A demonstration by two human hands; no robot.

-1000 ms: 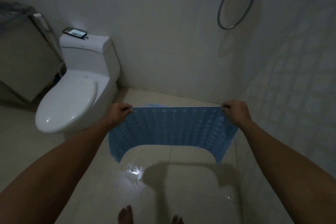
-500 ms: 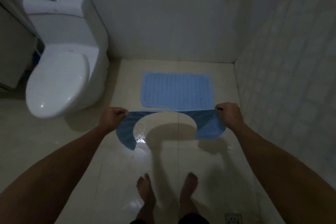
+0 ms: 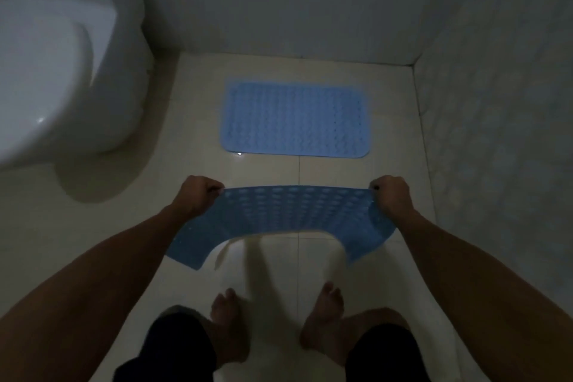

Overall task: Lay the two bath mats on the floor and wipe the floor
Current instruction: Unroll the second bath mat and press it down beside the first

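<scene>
On your left the toilet (image 3: 62, 65) stands against the back wall, its base spreading onto the floor (image 3: 198, 121) well clear of where you work. Your left hand (image 3: 198, 195) is closed on the far left corner of the second mat (image 3: 288, 211), held above the tiles; your right hand (image 3: 390, 195) pinches the far right corner the same way. Gripping both corners keeps the far edge taut and level, so the near edge droops in an arch toward your feet (image 3: 229, 313), likely so it can be lowered flat without folding. The first mat (image 3: 294, 119) already lies flat ahead, near the back wall, with a strip of bare tile between it and the one you hold. To your right the tiled wall (image 3: 496, 133) runs close, leaving little room on that side. Nothing blocks the landing spot except your own toes.
</scene>
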